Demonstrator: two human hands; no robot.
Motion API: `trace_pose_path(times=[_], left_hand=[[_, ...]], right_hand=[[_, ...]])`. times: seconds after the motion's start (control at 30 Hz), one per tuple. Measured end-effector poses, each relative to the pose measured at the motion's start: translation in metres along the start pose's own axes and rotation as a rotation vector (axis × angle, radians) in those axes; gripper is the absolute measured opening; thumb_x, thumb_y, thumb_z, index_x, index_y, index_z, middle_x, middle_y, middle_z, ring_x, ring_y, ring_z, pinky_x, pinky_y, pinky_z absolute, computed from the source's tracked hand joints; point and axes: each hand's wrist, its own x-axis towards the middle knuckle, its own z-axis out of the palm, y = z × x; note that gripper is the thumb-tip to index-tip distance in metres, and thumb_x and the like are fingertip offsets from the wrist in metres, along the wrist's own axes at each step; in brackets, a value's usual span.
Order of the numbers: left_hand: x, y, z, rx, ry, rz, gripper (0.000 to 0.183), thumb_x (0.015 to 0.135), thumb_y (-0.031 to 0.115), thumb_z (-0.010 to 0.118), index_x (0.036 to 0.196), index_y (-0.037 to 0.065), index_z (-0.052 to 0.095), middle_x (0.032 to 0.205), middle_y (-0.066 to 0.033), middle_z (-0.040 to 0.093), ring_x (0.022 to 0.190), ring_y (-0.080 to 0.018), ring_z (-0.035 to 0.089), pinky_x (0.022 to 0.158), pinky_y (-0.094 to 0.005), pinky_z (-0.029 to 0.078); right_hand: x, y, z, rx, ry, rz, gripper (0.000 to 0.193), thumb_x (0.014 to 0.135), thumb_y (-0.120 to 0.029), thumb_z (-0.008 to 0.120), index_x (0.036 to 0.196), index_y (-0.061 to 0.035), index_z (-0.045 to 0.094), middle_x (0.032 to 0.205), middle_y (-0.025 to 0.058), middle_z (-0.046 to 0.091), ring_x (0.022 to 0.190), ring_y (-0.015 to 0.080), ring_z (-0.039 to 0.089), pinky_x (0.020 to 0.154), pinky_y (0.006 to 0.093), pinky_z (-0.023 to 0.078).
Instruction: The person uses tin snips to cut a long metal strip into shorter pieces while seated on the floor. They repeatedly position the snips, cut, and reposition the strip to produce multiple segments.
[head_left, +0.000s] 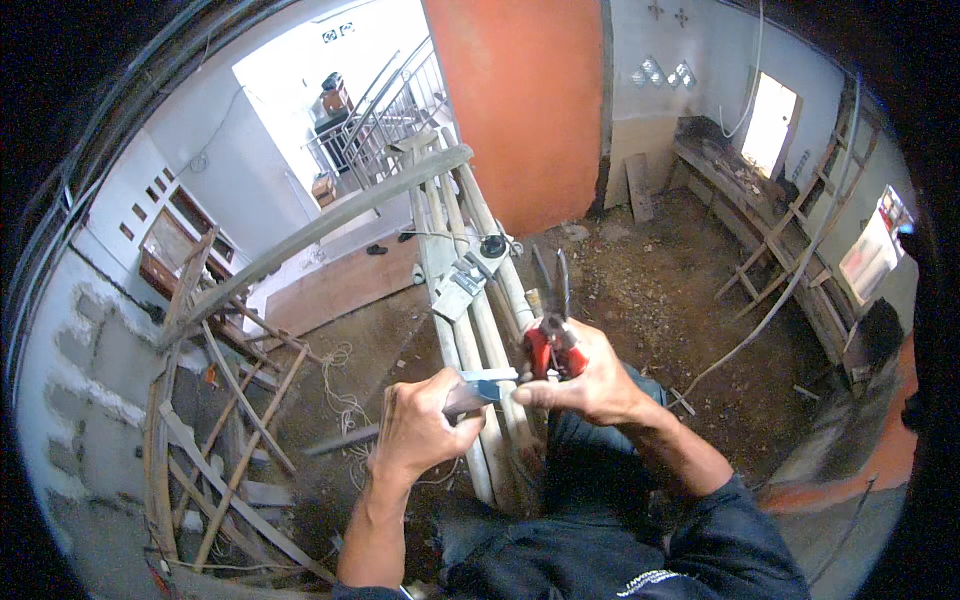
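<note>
My left hand (pixel 420 425) is closed around a thick grey cable-like length (pixel 465 400), with a blue part and a white strip (pixel 488 375) at its end. In my right hand (pixel 595 385) is a red-handled hand tool (pixel 543 350) that looks like pliers; its jaws are partly hidden by the fingers. My right thumb reaches to the blue and white end, close to the left hand. Just beyond, on wooden poles (pixel 487 335), lie a grey flat fitting (pixel 463 287) and a black tape roll (pixel 493 246).
A long plank (pixel 320 237) crosses the poles toward the left. Timber scaffolding (pixel 225 450) stands at left, with loose cord (pixel 345 385) on the dirt floor (pixel 640 290). A wooden bench (pixel 760 235) and a ladder (pixel 800 215) line the right wall. An orange wall (pixel 520 110) rises ahead.
</note>
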Motion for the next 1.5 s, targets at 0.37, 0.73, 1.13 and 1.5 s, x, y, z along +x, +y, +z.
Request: trace_pose_path(times=[0.37, 0.73, 1.13, 1.5], left_hand=[[-0.003, 0.021, -0.038, 0.71, -0.095, 0.045, 0.03, 0.065, 0.011, 0.077, 0.087, 0.009, 0.056, 0.086, -0.0103, 0.064, 0.089, -0.028, 0.064, 0.094, -0.0418, 0.046], [-0.064, -0.007, 0.017, -1.91, 0.729, -0.081, 0.076, 0.096, 0.052, 0.05, 0.147, -0.001, 0.033, 0.144, -0.0305, 0.043, 0.137, -0.043, 0.04, 0.114, -0.0635, 0.027], [-0.075, -0.033, -0.011, -1.371, 1.261, -0.725, 0.054, 0.099, 0.062, 0.043, 0.108, 0.009, 0.052, 0.063, 0.0038, 0.045, 0.043, -0.01, 0.04, 0.035, -0.0263, 0.032], [-0.073, -0.029, 0.012, -1.253, 1.123, -0.877, 0.054, 0.101, 0.06, 0.04, 0.112, 0.008, 0.049, 0.065, 0.0027, 0.042, 0.041, -0.0095, 0.04, 0.034, -0.0259, 0.033]], right_hand=[[0.004, 0.033, 0.045, -0.169, 0.034, -0.374, 0.04, 0.072, -0.01, 0.086, 0.102, -0.0054, 0.059, 0.084, 0.0025, 0.062, 0.077, 0.0102, 0.058, 0.067, 0.0296, 0.049], [-0.031, 0.041, 0.107, 0.844, 0.026, 0.334, 0.029, 0.08, -0.002, 0.075, 0.099, -0.0035, 0.053, 0.085, 0.008, 0.061, 0.073, 0.0232, 0.066, 0.06, 0.0377, 0.055], [-0.093, 0.069, 0.097, -0.255, -0.62, 0.407, 0.027, 0.09, -0.019, 0.065, 0.109, 0.0, 0.056, 0.09, 0.0194, 0.064, 0.089, 0.0321, 0.065, 0.081, 0.0431, 0.049], [-0.076, 0.063, 0.117, -0.295, -0.613, 0.398, 0.029, 0.091, -0.023, 0.064, 0.099, 0.0031, 0.055, 0.082, 0.0283, 0.063, 0.084, 0.0473, 0.064, 0.074, 0.0505, 0.048]])
